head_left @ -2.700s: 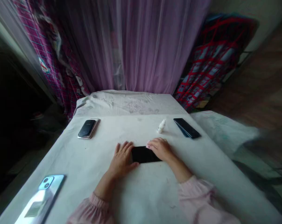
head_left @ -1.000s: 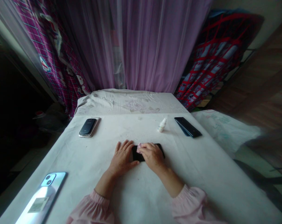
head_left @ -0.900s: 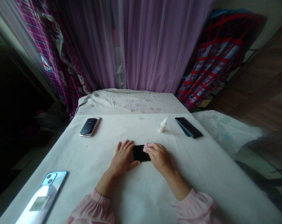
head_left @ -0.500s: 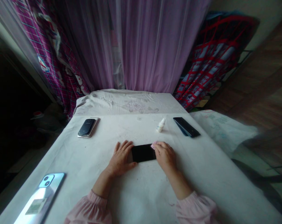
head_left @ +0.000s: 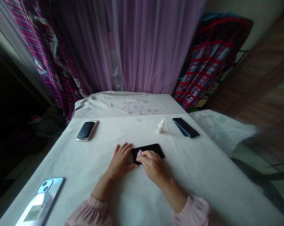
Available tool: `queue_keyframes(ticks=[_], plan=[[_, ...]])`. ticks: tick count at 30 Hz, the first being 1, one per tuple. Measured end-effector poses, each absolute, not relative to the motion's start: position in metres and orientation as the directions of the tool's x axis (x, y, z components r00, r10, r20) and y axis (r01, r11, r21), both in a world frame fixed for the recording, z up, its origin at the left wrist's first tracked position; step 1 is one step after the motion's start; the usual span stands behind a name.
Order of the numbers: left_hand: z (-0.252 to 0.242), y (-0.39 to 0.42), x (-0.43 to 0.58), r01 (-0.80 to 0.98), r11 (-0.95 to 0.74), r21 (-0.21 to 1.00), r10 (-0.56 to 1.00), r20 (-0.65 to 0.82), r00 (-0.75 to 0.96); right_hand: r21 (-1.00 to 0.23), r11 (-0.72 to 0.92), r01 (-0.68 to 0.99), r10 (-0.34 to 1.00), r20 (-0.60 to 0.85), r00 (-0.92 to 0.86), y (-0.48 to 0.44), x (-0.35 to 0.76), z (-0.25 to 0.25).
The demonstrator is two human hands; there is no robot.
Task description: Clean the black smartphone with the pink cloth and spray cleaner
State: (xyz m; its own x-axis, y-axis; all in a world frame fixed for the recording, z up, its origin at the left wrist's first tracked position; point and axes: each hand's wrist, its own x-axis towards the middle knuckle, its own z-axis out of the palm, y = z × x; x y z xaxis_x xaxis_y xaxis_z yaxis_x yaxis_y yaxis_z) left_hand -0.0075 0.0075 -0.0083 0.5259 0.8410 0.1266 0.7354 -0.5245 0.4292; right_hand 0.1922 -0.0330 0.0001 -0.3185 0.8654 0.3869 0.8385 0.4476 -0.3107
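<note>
A black smartphone point(head_left: 153, 148) lies screen up on the white-covered table, slightly slanted. My left hand point(head_left: 120, 160) rests at its left end, fingers stretched along the far corner and thumb at the near corner, bracing it. In my right hand point(head_left: 153, 164) a small folded pink cloth point(head_left: 139, 155) is pinched between thumb and fingers and pressed on the left part of the screen. That hand covers the phone's near middle edge. Beyond the phone stands a small white dropper-type bottle point(head_left: 160, 126), upright and apart from both hands.
Two stacked phones point(head_left: 86, 130) lie at the far left, and another stacked pair point(head_left: 186, 127) at the far right. A shiny blue-silver phone point(head_left: 39, 201) lies at the near left edge. Purple curtains point(head_left: 146, 47) hang behind the table point(head_left: 191, 188). A plastic bag point(head_left: 224, 128) hangs off the right side.
My right hand has moved left with the pink cloth, from the phone's right end to its left part. My left hand stays at the left end. The view has shifted slightly.
</note>
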Motion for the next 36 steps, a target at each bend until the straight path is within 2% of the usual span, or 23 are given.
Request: queue_keyframes(ticks=[6, 16, 29, 36], plan=[[-0.007, 0.011, -0.011, 0.726, -0.529, 0.439, 0.824, 0.059, 0.564, -0.372, 0.508, 0.777, 0.836, 0.430, -0.341, -0.037, 0.232, -0.003], [-0.013, 0.015, -0.013, 0.722, -0.546, 0.425, 0.816, 0.077, 0.573, -0.273, 0.610, 0.744, 0.771, 0.422, -0.477, -0.032, 0.191, 0.003], [-0.006, 0.012, -0.013, 0.730, -0.538, 0.421, 0.811, 0.023, 0.585, -0.256, 0.622, 0.740, 0.752, 0.461, -0.472, -0.038, 0.229, 0.002], [0.000, 0.010, -0.009, 0.752, -0.529, 0.393, 0.819, 0.006, 0.574, -0.274, 0.625, 0.731, 0.757, 0.443, -0.480, -0.038, 0.194, 0.001]])
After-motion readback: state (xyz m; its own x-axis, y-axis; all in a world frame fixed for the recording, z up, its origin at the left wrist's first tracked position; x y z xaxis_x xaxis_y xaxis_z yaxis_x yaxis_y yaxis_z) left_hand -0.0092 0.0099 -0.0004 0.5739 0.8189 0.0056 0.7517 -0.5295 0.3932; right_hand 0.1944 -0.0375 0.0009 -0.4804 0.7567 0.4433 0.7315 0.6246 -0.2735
